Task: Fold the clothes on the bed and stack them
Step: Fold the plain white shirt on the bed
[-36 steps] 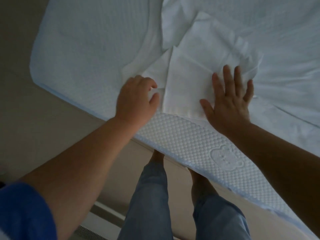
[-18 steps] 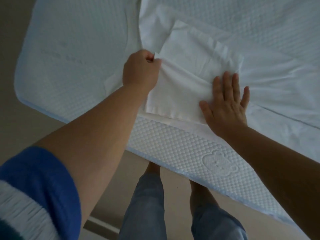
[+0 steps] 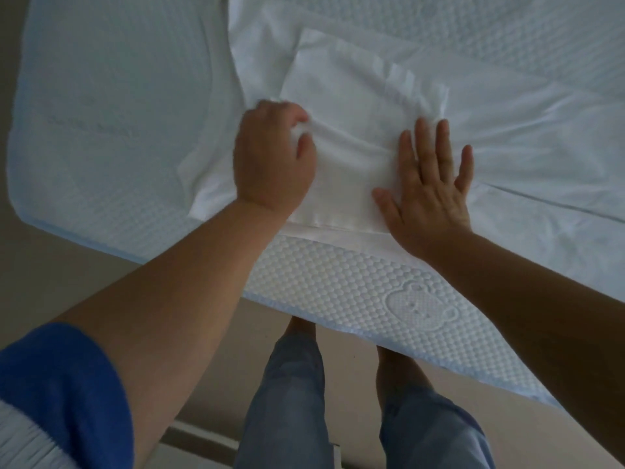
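**Mid-fold on the white garment, left hand has carried the flap over**

So compared with a second ago, the left hand (image 3: 274,164) has moved a fair bit. It was down at the near-left corner of the white garment (image 3: 355,106) by the mattress edge, then picked that bit up, and now it's further in over the cloth with a bunched fold of fabric pinched between its thumb and curled fingers (image 3: 297,130). The right hand (image 3: 429,191) has barely shifted: flat, fingers straight and spread, pressing the right side of the folded panel down so it doesn't slide.

What that probably means for the task: one side fold is being laid over or tugged smooth, so this piece looks partly folded, not finished. No stack is visible anywhere in view.

Where things sit: the garment lies on the bed (image 3: 101,113) close to the near edge, its hem running just along the quilted side of the mattress (image 3: 338,286). The folded panel sits between the two hands, left hand at its left edge, right palm on its right edge. More loose white fabric spreads off to the right and further back. The person's jeans (image 3: 284,401) show below the bed edge.
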A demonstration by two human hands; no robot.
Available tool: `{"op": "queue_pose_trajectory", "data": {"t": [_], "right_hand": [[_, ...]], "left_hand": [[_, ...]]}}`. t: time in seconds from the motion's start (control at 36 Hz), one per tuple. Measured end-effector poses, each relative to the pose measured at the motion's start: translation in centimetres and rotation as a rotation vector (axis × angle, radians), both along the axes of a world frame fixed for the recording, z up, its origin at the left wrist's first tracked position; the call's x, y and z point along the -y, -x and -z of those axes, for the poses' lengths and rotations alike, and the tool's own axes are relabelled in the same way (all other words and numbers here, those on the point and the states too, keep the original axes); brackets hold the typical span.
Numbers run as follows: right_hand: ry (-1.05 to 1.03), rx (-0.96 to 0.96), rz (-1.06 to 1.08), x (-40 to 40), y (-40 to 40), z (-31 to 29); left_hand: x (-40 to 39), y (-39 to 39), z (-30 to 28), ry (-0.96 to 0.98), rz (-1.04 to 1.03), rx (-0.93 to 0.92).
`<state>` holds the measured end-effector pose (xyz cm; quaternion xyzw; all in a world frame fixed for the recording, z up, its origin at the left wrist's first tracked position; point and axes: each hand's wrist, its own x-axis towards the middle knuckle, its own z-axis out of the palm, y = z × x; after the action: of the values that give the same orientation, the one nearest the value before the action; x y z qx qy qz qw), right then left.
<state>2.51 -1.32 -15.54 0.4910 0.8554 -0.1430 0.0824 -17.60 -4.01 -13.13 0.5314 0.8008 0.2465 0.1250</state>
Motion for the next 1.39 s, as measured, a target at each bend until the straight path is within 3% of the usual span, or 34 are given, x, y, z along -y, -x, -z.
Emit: {"op": "queue_pose_trajectory", "data": {"t": [0.06,0.11,0.17,0.33,0.58,0.69,0.92,1.11,1.25,1.33,1.39], "right_hand": [[0.005,0.026,-0.045,0.3,-0.7,0.0],[0.053,0.103,-0.041,0.5,-2.1,0.3],[0.066,0.141,-0.002,0.2,-3.7,0.5],[0.086,0.120,0.224,-0.6,-9.4,-1.1],[0.210,0.141,0.655,1.8,-22.4,-4.7],[0.210,0.156,0.702,2.0,-28.0,-4.4],[0.214,0.124,0.745,2.4,-37.0,-0.7],[0.136,0.006,0.765,2.4,-40.3,-0.9],[-0.042,-0.259,1.071,-0.7,-39.5,-1.4],[0.024,-0.331,1.263,-3.4,-39.9,-1.2],[0.088,-0.320,1.278,-4.8,-40.4,-1.0]], "left_hand": [[1.2,-2.3,0.5,0.041,0.313,-0.032],[2.5,-3.4,1.7,0.270,0.492,-0.104],[3.2,-3.2,3.0,0.420,0.487,-0.195],[2.7,-3.6,2.6,0.530,0.447,-0.265],[-0.9,-14.6,-1.7,0.469,0.658,-0.119],[-2.6,-21.7,-1.7,0.451,0.785,-0.046],[-4.5,-30.7,1.4,0.521,0.800,-0.139],[-4.5,-33.6,1.2,0.382,0.771,-0.133],[-6.3,-36.8,1.2,0.336,0.844,-0.082],[-7.6,-38.2,1.5,0.315,0.834,-0.092],[-8.2,-38.7,1.7,0.317,0.806,-0.104]]}}
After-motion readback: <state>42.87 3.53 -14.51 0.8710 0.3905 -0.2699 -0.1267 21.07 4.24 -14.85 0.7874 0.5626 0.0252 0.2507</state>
